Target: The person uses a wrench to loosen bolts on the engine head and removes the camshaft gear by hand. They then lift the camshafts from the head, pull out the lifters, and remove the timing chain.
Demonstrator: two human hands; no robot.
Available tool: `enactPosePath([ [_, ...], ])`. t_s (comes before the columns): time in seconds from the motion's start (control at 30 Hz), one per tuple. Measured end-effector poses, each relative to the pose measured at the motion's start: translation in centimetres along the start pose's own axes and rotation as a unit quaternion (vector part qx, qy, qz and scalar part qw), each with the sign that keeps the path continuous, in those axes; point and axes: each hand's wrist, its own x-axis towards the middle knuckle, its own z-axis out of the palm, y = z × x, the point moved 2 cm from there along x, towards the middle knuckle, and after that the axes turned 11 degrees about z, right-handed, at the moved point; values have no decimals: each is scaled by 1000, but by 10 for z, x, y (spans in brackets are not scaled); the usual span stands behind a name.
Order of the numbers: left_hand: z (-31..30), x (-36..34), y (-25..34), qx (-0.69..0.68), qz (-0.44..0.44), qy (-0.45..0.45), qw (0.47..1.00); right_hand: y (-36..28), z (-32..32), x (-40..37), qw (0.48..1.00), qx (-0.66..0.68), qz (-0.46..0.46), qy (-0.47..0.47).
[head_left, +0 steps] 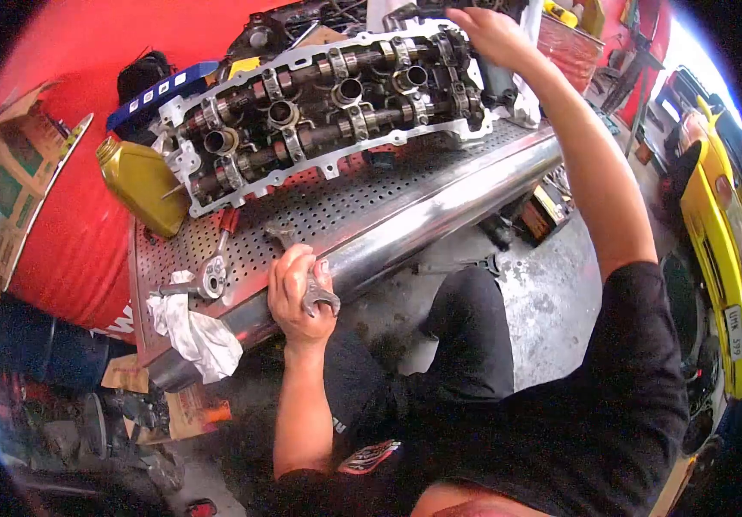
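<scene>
My left hand (300, 293) is closed around a metal open-ended wrench (321, 298), just above the rounded front edge of the perforated metal bench (353, 202). One wrench end sticks out by the thumb, the other beyond the fingers. My right hand (491, 36) reaches to the far right end of the cylinder head (328, 99); its fingers are partly hidden, and I cannot make out what they hold. Camshafts and several round tubes show on the cylinder head, which lies along the back of the bench. A ratchet (215, 274) with a red handle lies left of my left hand.
A gold oil bottle (140, 188) leans by the cylinder head's left end. A white rag (194, 332) hangs over the bench's front left edge. Red drums (78, 250) stand at left, a blue case (164, 93) behind. A yellow car (720, 250) is at far right.
</scene>
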Motion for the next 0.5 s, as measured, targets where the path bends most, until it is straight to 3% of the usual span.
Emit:
enactPosePath([
  [0.07, -1, 1, 1, 4, 2, 3, 1000, 52, 67, 55, 997, -69, 15, -21],
  [0.1, 0, 0, 1, 1, 0, 7, 1000, 31, 56, 41, 998, -61, 1, 9],
  [0.2, -1, -3, 0, -12, -5, 17, 1000, 8, 28, -30, 996, -28, 82, -23],
  [0.27, 0, -4, 0, -20, -5, 31, 999, 16, 43, -63, 993, -18, 85, -76],
  [0.3, 1, -4, -1, -12, -4, 26, 1000, 23, 37, -59, 993, -6, 101, -58],
  [0.33, 1, -3, 0, -5, -3, 20, 1000, 23, 31, -53, 986, 60, 152, 31],
  [0.47, -2, -1, 1, -8, 8, 11, 1000, 11, 21, 4, 997, 7, 53, -57],
  [0.5, -2, -1, 0, -9, 11, 13, 1000, 44, 63, 34, 999, -42, 21, -25],
])
